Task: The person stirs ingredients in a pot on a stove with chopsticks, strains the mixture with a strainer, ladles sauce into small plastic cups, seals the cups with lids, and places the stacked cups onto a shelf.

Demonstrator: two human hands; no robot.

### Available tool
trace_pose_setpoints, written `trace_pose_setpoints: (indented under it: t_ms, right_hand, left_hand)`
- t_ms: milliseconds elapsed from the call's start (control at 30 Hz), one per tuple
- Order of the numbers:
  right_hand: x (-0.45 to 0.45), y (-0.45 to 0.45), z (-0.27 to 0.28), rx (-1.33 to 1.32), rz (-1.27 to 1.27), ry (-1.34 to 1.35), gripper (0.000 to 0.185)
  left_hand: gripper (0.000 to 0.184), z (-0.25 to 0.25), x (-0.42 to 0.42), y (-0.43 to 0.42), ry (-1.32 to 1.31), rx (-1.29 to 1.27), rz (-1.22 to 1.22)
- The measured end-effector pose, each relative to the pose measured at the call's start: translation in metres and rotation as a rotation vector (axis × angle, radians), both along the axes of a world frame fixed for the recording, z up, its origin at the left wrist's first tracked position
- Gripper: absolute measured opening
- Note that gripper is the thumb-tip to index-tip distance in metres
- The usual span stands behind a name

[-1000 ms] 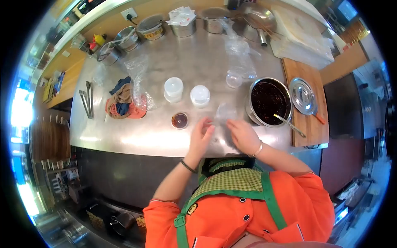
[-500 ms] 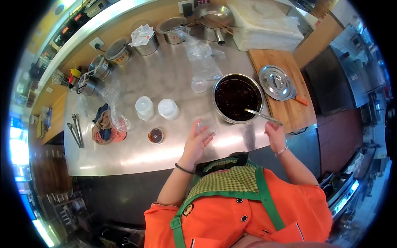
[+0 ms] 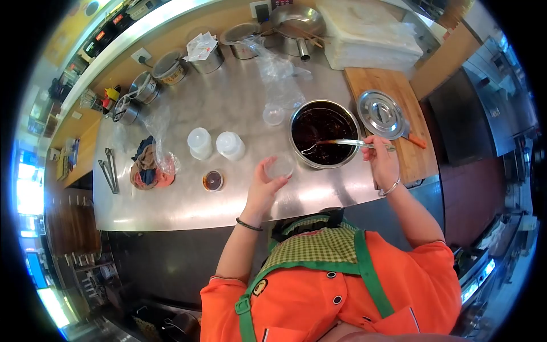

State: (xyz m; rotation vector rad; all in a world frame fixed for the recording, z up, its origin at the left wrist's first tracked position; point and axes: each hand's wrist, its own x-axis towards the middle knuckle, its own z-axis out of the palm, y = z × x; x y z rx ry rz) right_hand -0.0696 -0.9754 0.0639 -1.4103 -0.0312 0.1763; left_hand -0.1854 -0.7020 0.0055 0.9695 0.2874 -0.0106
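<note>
My right hand [image 3: 380, 159] is closed round the handle of a metal ladle [image 3: 347, 142]. The ladle's bowl is in dark sauce [image 3: 325, 126], inside a round steel pot [image 3: 293, 138]. Between the fingers and thumb of my left hand [image 3: 265, 183] is a small clear plastic cup [image 3: 280, 167], just left of the pot. Another small cup with dark sauce [image 3: 213, 180] stands on the steel table to the left. Behind it are two stacks of clear cups, a left stack [image 3: 199, 143] and a right stack [image 3: 230, 146].
A steel lid [image 3: 378, 114] rests on a wooden board [image 3: 417, 157] right of the pot. Crumpled cloths [image 3: 147, 167] and tongs [image 3: 109, 170] lie at the left. Several steel containers and a pan [image 3: 297, 23] line the back. A plastic bag [image 3: 277, 80] lies behind the pot.
My right hand has taken hold of the ladle's handle and raised it, swinging the ladle across the pot. My left hand with the cup has shifted slightly left.
</note>
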Motion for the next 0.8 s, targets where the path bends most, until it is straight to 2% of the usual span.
trace_pose_setpoints:
  t_ms: [133, 200, 333, 400, 533, 600, 800]
  right_hand:
    - [0.0, -0.008, 0.013, 0.027, -0.011, 0.035, 0.026]
    - [0.0, -0.011, 0.019, 0.03, -0.005, 0.04, 0.025]
    - [0.0, -0.016, 0.027, 0.048, -0.015, 0.056, 0.025]
    - [0.001, -0.02, 0.031, 0.07, -0.005, 0.053, 0.024]
    - [0.003, -0.027, 0.041, 0.1, -0.03, 0.102, 0.023]
    - [0.002, -0.028, 0.048, 0.122, -0.021, 0.094, 0.023]
    - [-0.005, -0.026, 0.081, 0.151, 0.008, 0.043, 0.023]
  left_hand:
    - [0.067, -0.008, 0.009, 0.0, -0.094, 0.089, 0.014]
    - [0.07, -0.013, 0.012, -0.001, -0.146, 0.311, -0.026]
    - [0.077, -0.028, 0.017, -0.003, -0.151, 0.47, 0.02]
    - [0.081, -0.031, 0.019, -0.001, -0.21, 0.87, 0.049]
    - [0.08, -0.016, 0.027, -0.005, -0.266, 0.901, 0.164]
    - [0.078, -0.004, 0.035, -0.004, -0.345, 1.051, 0.202]
    - [0.079, 0.021, 0.053, -0.007, -0.385, 1.203, 0.16]
